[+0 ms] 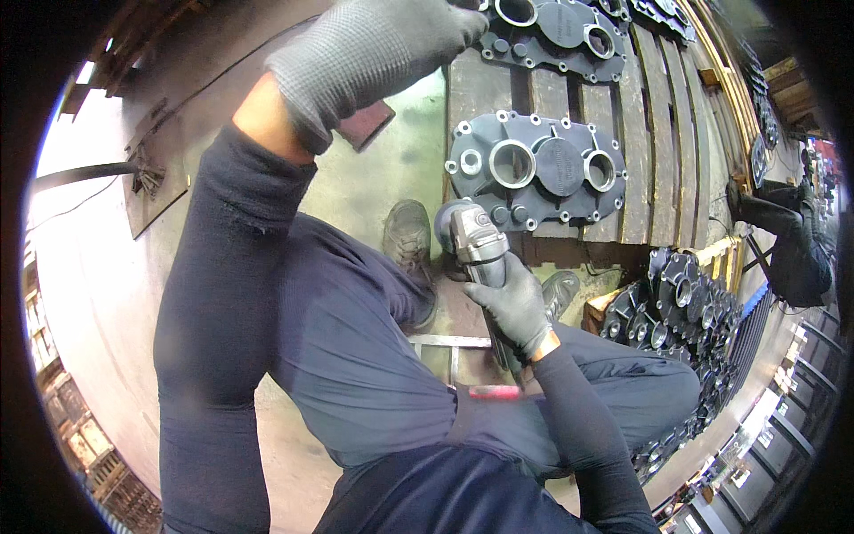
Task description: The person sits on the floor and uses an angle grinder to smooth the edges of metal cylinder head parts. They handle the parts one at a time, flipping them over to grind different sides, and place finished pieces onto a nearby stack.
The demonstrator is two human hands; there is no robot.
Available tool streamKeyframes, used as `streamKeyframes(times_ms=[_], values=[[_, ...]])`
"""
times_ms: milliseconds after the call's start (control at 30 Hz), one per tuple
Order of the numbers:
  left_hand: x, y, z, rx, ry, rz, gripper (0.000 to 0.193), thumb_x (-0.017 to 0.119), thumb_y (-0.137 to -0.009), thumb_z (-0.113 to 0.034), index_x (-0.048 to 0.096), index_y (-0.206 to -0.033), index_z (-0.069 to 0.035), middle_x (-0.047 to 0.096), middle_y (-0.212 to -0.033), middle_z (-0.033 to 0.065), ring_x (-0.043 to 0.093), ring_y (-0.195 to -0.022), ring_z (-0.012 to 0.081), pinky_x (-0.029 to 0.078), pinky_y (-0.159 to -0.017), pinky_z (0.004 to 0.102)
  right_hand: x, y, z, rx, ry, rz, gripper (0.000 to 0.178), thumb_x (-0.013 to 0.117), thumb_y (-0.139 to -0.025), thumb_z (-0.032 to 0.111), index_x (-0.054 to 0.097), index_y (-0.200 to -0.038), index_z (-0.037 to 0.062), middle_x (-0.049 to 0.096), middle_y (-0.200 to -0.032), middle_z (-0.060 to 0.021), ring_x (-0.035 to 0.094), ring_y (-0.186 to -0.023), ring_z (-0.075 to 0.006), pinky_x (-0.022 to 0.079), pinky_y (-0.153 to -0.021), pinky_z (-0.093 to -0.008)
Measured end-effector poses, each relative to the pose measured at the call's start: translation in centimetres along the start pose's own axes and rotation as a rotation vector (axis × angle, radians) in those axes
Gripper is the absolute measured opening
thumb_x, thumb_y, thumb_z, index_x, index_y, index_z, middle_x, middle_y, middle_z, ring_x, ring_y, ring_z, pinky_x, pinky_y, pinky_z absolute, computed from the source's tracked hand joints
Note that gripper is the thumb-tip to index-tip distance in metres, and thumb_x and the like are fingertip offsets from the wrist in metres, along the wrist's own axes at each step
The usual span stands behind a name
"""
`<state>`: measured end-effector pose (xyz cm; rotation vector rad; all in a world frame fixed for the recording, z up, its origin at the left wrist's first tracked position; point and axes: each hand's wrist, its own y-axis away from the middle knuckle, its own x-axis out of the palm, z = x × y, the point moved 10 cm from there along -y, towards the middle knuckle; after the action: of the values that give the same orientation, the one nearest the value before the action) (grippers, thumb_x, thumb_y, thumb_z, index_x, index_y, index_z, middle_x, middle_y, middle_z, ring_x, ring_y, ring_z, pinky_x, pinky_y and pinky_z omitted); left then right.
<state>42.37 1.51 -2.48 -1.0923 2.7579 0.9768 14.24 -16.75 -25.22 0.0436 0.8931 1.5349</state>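
My left hand (pixel 378 62), in a grey glove, stretches to the far end of the pallet. Its curled fingers meet the left end of a dark grey metal housing cover (pixel 556 40); part of the hand is cut off at the picture's upper edge. Low between my knees, my gloved right hand (pixel 511 307) is wrapped round an angle grinder (pixel 478 238). The grinder's head points away from me, with its disc on the left. Just beyond it lies a second housing cover (pixel 558 169) with two large round bores and a round raised middle.
Both covers rest on a slatted wooden pallet (pixel 658 133). More dark covers (pixel 676 303) are stacked at the right. A reddish-brown block (pixel 365 125) lies under my left wrist. Another person (pixel 796 236) is at the far right. A metal frame (pixel 449 345) stands between my legs.
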Motion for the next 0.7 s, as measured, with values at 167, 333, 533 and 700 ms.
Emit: streamKeyframes(times_ms=[167, 333, 533, 700], values=[[1.8, 1.8, -0.9, 0.362, -0.370, -0.448, 0.044, 0.062, -0.105, -0.032, 0.077, -0.127, 0.002, 0.080, -0.106, 0.0253, 0.079, -0.099, 0.0339, 0.060, -0.095, 0.0434, -0.6, -1.1, -1.1, 0.019, -0.065, -0.004, 0.061, 0.090, -0.082, 0.033, 0.071, -0.128, -0.0017, 0.081, -0.111, -0.0229, 0.080, -0.104, -0.0353, 0.060, -0.095, -0.0452], [1.4, 0.4, 0.2, 0.235, -0.365, -0.462, 0.044, 0.061, -0.104, -0.032, 0.077, -0.126, 0.003, 0.080, -0.110, 0.0278, 0.079, -0.104, 0.0373, 0.060, -0.097, 0.0435, -0.9, -0.4, -0.8, 0.046, -0.025, 0.002, 0.062, 0.089, -0.081, 0.034, 0.071, -0.128, -0.0027, 0.080, -0.111, -0.0228, 0.079, -0.103, -0.0365, 0.060, -0.094, -0.0451], [1.5, 0.7, -0.2, 0.236, -0.369, -0.467, 0.042, 0.060, -0.104, -0.030, 0.077, -0.125, 0.003, 0.079, -0.097, 0.0225, 0.078, -0.084, 0.0327, 0.061, -0.087, 0.0436, -0.4, 1.1, -0.5, 0.066, 0.057, 0.062, 0.065, 0.088, -0.081, 0.034, 0.069, -0.132, -0.0021, 0.079, -0.120, -0.0257, 0.078, -0.111, -0.0386, 0.059, -0.098, -0.0461], [2.0, 2.2, -0.4, 0.195, -0.227, -0.369, 0.041, 0.058, -0.106, -0.026, 0.075, -0.126, 0.005, 0.074, -0.078, 0.0150, 0.069, -0.055, 0.0226, 0.059, -0.063, 0.0400, 0.0, -1.0, 1.9, -0.034, 0.013, -0.006, 0.060, 0.091, -0.083, 0.030, 0.071, -0.129, -0.0023, 0.081, -0.111, -0.0206, 0.078, -0.102, -0.0277, 0.059, -0.094, -0.0413]])
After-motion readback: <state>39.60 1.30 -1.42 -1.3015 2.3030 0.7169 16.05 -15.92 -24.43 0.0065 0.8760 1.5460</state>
